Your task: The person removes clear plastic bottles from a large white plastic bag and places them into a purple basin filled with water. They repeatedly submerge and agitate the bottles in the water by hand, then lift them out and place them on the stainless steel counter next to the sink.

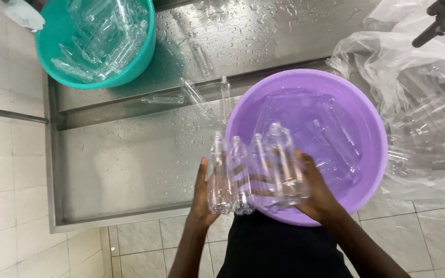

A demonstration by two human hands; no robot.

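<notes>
Both my hands hold a row of several clear plastic bottles [256, 167] upright between them, over the near rim of a purple basin [372, 128]. My left hand [202, 193] presses on the left end of the row, and my right hand [315, 188] cups the right end. The purple basin holds water and more clear bottles. Three clear bottles [197, 95] lie loose on the wet steel surface behind.
A teal basin [148, 41] full of clear bottles stands at the back left on the wet steel sink top [130, 159]. A large clear plastic bag [418, 103] with bottles lies at the right. Another person's dark gloved hand [444, 18] shows top right. White tiles surround the sink.
</notes>
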